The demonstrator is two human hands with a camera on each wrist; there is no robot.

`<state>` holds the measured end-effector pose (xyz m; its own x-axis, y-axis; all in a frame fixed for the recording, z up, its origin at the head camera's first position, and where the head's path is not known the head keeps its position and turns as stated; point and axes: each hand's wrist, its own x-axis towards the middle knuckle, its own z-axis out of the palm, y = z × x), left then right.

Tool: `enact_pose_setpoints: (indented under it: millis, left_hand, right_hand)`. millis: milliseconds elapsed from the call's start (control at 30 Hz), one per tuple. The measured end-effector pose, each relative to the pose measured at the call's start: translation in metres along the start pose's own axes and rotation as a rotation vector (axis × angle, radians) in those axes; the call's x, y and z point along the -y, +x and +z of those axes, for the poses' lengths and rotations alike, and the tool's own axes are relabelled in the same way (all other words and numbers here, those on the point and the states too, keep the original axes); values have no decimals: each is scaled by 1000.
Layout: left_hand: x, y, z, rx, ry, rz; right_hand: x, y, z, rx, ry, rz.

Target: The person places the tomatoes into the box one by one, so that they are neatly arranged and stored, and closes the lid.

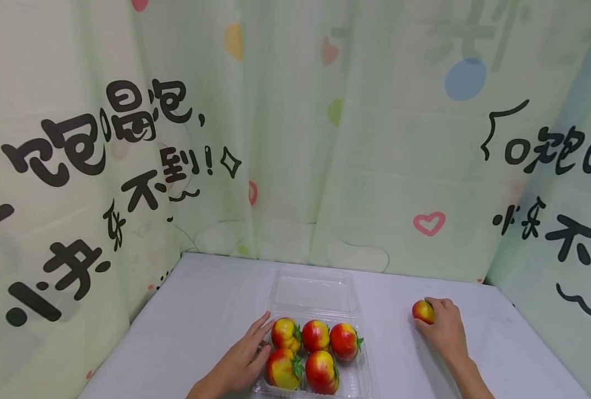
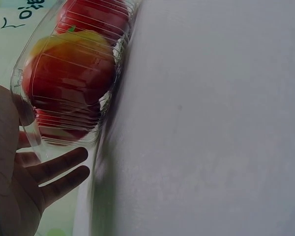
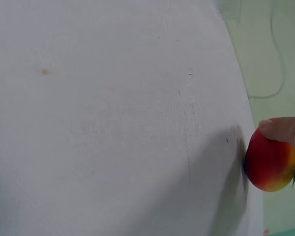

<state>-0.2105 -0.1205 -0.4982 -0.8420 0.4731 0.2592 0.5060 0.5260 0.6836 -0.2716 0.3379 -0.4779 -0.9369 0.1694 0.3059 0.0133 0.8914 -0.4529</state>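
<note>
On the right side of the table, my right hand pinches a red-and-yellow fruit between thumb and fingers. The right wrist view shows this fruit right at the white tabletop, a bit of green leaf beside the fingers. A clear plastic clamshell box lies opened at the front middle, its lid folded back. Several similar fruits with green leafy tops sit inside it in two rows. Along the box's left side rests my left hand, fingers spread and fairly straight, touching the clear wall.
The white table extends around the box on both sides. Pale green curtains with black lettering and coloured shapes enclose its back and sides. At the front right of the box's tray, one place holds no fruit.
</note>
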Motion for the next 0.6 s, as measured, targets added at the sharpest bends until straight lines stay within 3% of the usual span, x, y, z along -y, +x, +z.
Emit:
enact_pose_setpoints:
  millis: [600]
  left_hand:
    - [0, 2, -1, 35, -17, -50]
  right_hand:
    - [18, -12, -4, 4, 54, 25]
